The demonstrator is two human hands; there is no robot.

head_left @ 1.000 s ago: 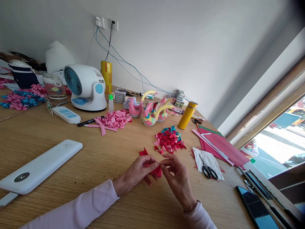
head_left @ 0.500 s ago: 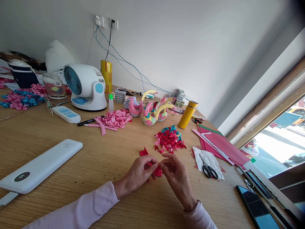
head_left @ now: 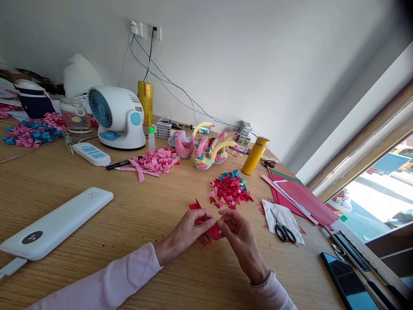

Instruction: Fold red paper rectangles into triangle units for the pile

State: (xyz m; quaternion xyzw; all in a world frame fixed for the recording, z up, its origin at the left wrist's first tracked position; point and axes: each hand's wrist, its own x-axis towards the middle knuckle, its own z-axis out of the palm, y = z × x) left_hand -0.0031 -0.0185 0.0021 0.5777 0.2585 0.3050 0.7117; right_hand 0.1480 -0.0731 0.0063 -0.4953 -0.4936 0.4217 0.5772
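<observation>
Between my two hands is a small piece of red paper (head_left: 214,231), partly covered by the fingers. My left hand (head_left: 190,230) pinches it from the left, thumb on top. My right hand (head_left: 237,234) grips its right side between thumb and forefinger. Just beyond the fingers lies another red paper piece (head_left: 195,204) with a raised corner. A heap of folded red, pink and teal paper triangles (head_left: 229,189) sits farther back. Behind it stand paper swans (head_left: 211,153) built from many folded pieces.
Pink paper strips (head_left: 156,162) lie near the white fan (head_left: 118,118). A white power bank (head_left: 58,221) is on the left. To the right are a yellow flask (head_left: 254,156), red paper sheets (head_left: 300,196), scissors (head_left: 284,231) on a tissue, and a phone (head_left: 348,280).
The thumbs and fingers have shifted slightly on the red paper, and more of it shows between the hands. The view has moved a little; everything else rests as before.
</observation>
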